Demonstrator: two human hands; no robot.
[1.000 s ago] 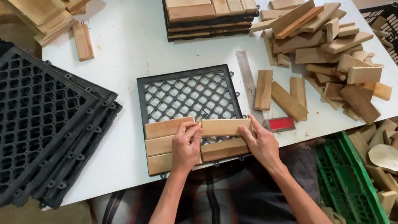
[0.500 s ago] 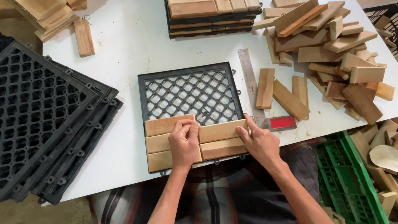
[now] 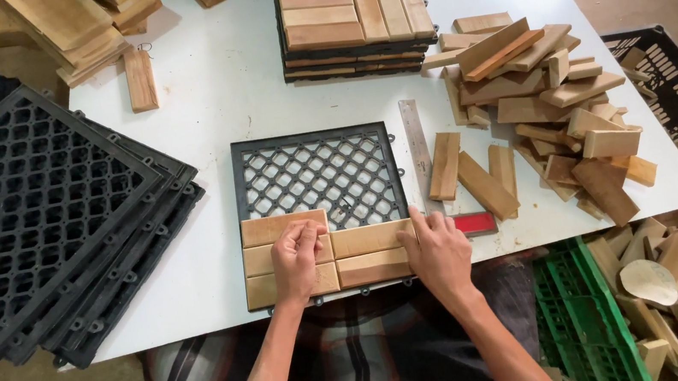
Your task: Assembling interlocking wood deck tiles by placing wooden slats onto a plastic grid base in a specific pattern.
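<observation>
Slats under left hand, right hand.

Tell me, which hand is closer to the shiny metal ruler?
The right hand. Its fingers lie at the bottom end of the metal ruler, beside the grid tile. The left hand rests farther away on the wooden slats.

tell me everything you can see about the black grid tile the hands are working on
The grid tile is a square of black plastic-looking lattice with small tabs along its edges, lying flat on the white table. Wooden slats cover its near part; the far part is bare mesh. The left hand and right hand press on the slats. A metal ruler lies along its right edge.
</observation>
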